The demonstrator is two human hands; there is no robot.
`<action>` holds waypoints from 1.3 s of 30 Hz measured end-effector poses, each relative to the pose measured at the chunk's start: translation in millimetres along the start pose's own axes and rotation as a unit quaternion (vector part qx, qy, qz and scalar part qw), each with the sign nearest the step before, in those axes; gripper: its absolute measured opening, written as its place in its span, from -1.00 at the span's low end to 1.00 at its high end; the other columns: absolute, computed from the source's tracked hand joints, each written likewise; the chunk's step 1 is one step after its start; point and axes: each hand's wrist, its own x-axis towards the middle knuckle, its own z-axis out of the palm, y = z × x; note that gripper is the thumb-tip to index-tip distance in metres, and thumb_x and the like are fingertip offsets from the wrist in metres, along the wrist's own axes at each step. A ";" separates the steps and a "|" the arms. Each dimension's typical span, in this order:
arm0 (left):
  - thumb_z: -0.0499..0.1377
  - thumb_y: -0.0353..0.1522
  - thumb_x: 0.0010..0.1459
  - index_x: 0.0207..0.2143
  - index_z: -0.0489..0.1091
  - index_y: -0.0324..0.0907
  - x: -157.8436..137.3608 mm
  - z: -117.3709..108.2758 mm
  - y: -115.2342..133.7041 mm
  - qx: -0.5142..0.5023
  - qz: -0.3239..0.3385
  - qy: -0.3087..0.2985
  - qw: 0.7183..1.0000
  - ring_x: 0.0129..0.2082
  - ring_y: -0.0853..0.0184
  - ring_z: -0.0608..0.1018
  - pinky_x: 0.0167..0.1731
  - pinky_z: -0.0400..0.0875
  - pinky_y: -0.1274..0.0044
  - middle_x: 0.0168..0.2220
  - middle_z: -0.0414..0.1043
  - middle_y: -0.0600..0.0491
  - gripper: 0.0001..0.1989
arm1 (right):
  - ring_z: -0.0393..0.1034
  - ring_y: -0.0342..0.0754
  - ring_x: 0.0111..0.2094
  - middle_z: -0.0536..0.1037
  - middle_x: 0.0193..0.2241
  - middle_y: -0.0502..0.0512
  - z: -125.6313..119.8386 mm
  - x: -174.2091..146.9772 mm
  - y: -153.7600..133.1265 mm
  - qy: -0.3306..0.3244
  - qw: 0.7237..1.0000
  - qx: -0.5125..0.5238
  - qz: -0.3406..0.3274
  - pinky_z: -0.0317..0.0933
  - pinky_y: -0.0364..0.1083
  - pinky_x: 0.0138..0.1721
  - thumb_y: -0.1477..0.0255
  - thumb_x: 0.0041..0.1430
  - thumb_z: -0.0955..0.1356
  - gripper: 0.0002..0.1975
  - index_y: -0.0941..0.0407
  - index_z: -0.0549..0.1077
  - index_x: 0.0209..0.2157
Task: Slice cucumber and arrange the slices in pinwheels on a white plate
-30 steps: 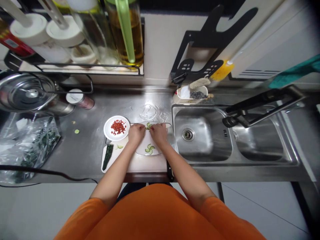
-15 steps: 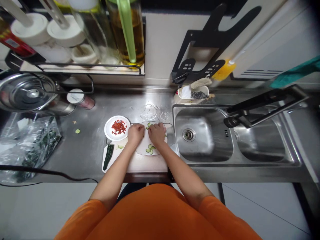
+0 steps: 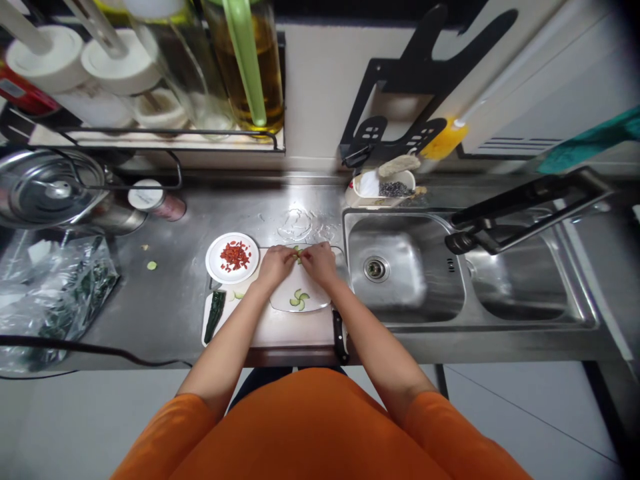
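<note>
Right hand (image 3: 319, 262) now nearer left hand (image 3: 277, 265), by plate's (image 3: 300, 279) far cucumber slices (image 3: 299, 249); both grips bunched, hold unclear; arranging seemingly ongoing.

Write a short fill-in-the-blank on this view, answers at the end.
1. The left hand is nearer than the right hand to the dish of ____-coloured bits.
2. The slices on the plate have rinds coloured ____.
3. The knife has a handle coloured ____.
4. The sink has ____ basins.

Missing words: red; green; black; two.
</note>
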 end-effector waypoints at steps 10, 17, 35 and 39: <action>0.08 -0.40 0.11 -0.28 0.51 -0.12 5.1 -2.9 -2.3 0.015 -0.008 -0.014 1.000 -0.19 0.24 0.43 -0.10 0.30 0.42 -0.28 0.49 0.01 -0.79 | 0.14 0.02 -0.15 0.49 -0.34 0.05 -6.6 5.9 -2.5 -0.032 0.999 -0.002 -0.023 -0.04 -0.09 -0.29 0.41 0.22 0.22 -0.80 0.07 0.46 -0.36; 0.09 -0.38 0.11 -0.24 0.50 -0.11 7.1 -2.5 -1.5 0.043 0.005 -0.015 0.999 -0.18 0.21 0.40 -0.12 0.29 0.41 -0.27 0.47 0.00 -0.79 | 0.15 0.03 -0.13 0.48 -0.32 0.07 -7.7 10.8 -2.6 -0.044 0.999 -0.013 -0.025 -0.03 -0.08 -0.27 0.42 0.24 0.21 -0.79 0.08 0.46 -0.35; 0.08 -0.36 0.14 -0.28 0.51 -0.12 8.9 -0.1 -5.7 0.055 0.032 -0.010 0.998 -0.21 0.23 0.41 -0.11 0.27 0.42 -0.30 0.48 -0.01 -0.80 | 0.13 0.02 -0.14 0.48 -0.27 0.09 4.5 -1.2 5.2 0.016 0.999 -0.019 -0.032 0.00 -0.06 -0.15 0.39 0.27 0.18 -0.75 0.09 0.48 -0.29; 0.07 -0.36 0.15 -0.27 0.51 -0.12 10.4 -0.7 -7.6 0.061 0.026 -0.027 0.997 -0.17 0.21 0.41 -0.10 0.27 0.40 -0.29 0.48 -0.02 -0.78 | 0.10 0.03 -0.09 0.46 -0.22 0.11 5.6 -3.6 1.9 0.028 0.999 -0.033 -0.033 -0.01 -0.05 -0.14 0.38 0.29 0.17 -0.74 0.07 0.47 -0.22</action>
